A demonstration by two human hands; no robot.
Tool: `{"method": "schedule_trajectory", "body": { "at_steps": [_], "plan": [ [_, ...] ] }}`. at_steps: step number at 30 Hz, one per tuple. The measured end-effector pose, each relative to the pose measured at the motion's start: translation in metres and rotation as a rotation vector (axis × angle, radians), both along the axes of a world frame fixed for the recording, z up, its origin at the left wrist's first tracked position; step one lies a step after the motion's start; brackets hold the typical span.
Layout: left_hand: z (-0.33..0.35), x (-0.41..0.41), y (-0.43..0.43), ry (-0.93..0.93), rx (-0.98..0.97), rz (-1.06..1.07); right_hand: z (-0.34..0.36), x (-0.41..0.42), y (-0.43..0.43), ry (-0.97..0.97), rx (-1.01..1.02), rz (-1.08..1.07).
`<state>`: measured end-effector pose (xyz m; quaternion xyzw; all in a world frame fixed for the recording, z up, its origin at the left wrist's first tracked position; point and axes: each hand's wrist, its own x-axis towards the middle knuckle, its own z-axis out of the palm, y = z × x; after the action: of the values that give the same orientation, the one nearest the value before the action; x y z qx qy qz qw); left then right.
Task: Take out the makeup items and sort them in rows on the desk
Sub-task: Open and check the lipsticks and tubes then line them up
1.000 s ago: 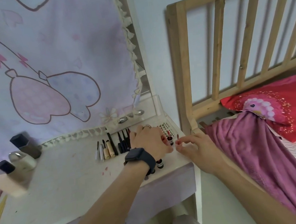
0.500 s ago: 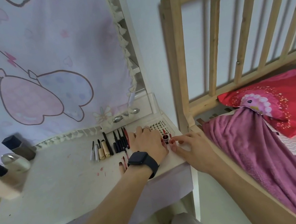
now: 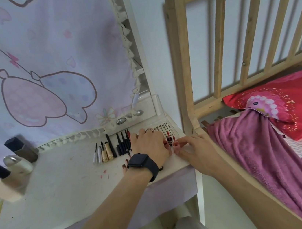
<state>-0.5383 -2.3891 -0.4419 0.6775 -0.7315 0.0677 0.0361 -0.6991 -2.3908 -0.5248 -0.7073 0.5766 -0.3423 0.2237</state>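
A row of makeup pens and tubes [image 3: 112,148] lies side by side on the white desk [image 3: 60,193], pale ones on the left and dark ones on the right. My left hand [image 3: 150,147], with a black watch on its wrist, lies palm down just right of the row, and its fingertips are hidden. A small dark bottle with a red top [image 3: 169,139] stands between my hands. My right hand [image 3: 197,148] pinches a small pink tube [image 3: 175,145] next to that bottle. A brownish-red stick [image 3: 124,167] lies near my left wrist.
A white false-lash box [image 3: 164,129] sits at the desk's back right corner. Bottles [image 3: 18,162] stand at the far left on a pale block. A patterned cloth [image 3: 44,70] hangs behind the desk. A wooden bed frame [image 3: 183,71] with a purple blanket is at the right.
My right hand has moved left along the desk edge and closed its fingertips on the pink tube. My left hand has stayed over the small items. The view has tilted slightly.
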Motion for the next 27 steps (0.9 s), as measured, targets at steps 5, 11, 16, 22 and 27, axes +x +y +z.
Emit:
{"method": "schedule_trajectory", "body": {
  "at_steps": [5,11,16,22,27],
  "plan": [
    [-0.0004,-0.0002,-0.0011,-0.002,0.003,0.004,-0.0045,0.0025,-0.0055,0.018,-0.004,0.016],
    [0.0024,0.0005,-0.0013,-0.013,0.017,-0.006,-0.0017,0.0031,-0.0045,0.044,-0.007,0.003],
    [0.0031,0.0016,-0.0007,-0.009,0.032,-0.011,-0.0060,0.0027,-0.0062,0.048,-0.020,0.016],
    [0.0016,0.0005,-0.0017,-0.023,0.030,-0.001,-0.0011,0.0042,-0.0041,0.062,-0.020,0.010],
    [0.0022,0.0003,-0.0020,-0.032,0.034,-0.004,0.0002,0.0045,-0.0028,0.072,-0.013,0.011]
  ]
}}
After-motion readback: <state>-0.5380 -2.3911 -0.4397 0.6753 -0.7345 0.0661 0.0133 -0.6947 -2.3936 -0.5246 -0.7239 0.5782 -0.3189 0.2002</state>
